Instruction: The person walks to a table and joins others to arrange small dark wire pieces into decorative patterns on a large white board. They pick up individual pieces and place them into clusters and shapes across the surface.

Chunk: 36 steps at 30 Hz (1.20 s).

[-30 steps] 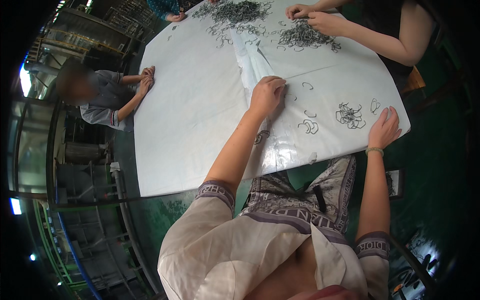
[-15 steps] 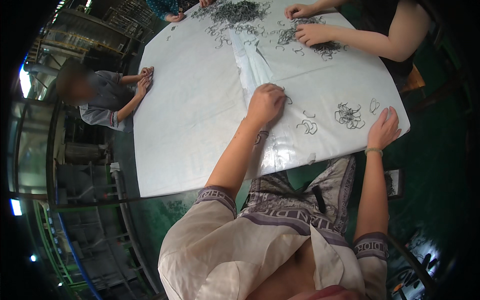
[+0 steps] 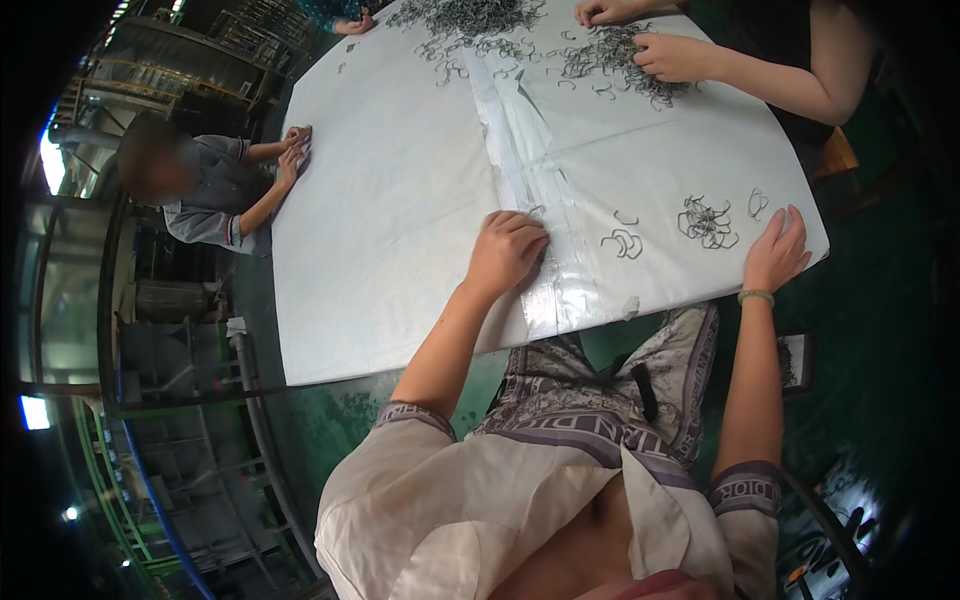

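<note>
My left hand [image 3: 507,250] is closed low over the white-covered table [image 3: 390,260], beside the shiny tape strip. A thin curved wire hook [image 3: 538,212] shows at its fingertips; the far side of the grip is hidden. My right hand [image 3: 777,250] lies with fingers stretched out at the table's right edge, holding nothing I can see. Just left of it lie a pale wire loop [image 3: 757,204] and a small tangled heap of dark wire hooks [image 3: 708,223]. Between the two hands is a smaller cluster of hooks [image 3: 622,244], with one loose hook [image 3: 626,218] above it.
Large piles of dark hooks [image 3: 470,18] cover the far side. At the far right another person's hand [image 3: 672,57] works in a second pile [image 3: 620,55]. A seated person [image 3: 215,185] rests both hands on the left edge. A wooden stool [image 3: 838,155] stands at right.
My left hand has moved left and nearer to me, from right of the tape strip to its left side. My right hand stays at the edge. The far-right person's hand has shifted right.
</note>
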### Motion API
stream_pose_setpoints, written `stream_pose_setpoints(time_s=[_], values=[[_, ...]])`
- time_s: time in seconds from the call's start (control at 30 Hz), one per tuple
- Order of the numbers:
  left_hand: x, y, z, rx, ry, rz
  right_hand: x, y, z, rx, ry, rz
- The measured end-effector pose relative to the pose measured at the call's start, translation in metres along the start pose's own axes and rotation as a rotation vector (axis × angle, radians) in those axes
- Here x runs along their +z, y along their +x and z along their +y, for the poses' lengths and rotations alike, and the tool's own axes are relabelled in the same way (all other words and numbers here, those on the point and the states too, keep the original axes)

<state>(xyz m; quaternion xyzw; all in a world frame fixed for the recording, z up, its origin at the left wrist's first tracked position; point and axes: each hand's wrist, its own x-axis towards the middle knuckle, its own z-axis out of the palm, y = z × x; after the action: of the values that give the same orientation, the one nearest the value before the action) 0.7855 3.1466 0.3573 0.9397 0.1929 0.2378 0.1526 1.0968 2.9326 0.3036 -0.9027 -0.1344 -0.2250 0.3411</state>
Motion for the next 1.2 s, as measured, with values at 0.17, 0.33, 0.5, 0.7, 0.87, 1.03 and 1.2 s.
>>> stream_pose_setpoints(time_s=[0.17, 0.33, 0.5, 0.7, 0.87, 1.03, 1.2], values=[[-0.015, -0.02, 0.018, -0.126, 0.099, 0.122, -0.003, 0.0, -0.005, 0.049, 0.005, -0.049], [0.004, -0.023, 0.019, -0.042, 0.104, 0.079, -0.002, 0.001, -0.001, 0.027, 0.022, -0.027], [0.011, -0.015, -0.004, -0.248, 0.191, 0.268, -0.002, 0.001, -0.005, 0.045, 0.024, -0.018], [0.037, 0.027, 0.067, 0.068, -0.185, 0.07, -0.003, 0.002, -0.004, 0.022, 0.017, -0.022], [0.051, 0.034, 0.07, 0.203, -0.215, -0.05, -0.004, 0.0, -0.006, 0.037, 0.024, -0.032], [0.046, 0.03, 0.063, 0.085, -0.267, 0.06, -0.005, -0.001, -0.006, 0.028, 0.057, -0.021], [0.048, 0.042, 0.051, 0.13, -0.151, 0.023, -0.005, 0.001, -0.005, 0.03, 0.032, -0.026]])
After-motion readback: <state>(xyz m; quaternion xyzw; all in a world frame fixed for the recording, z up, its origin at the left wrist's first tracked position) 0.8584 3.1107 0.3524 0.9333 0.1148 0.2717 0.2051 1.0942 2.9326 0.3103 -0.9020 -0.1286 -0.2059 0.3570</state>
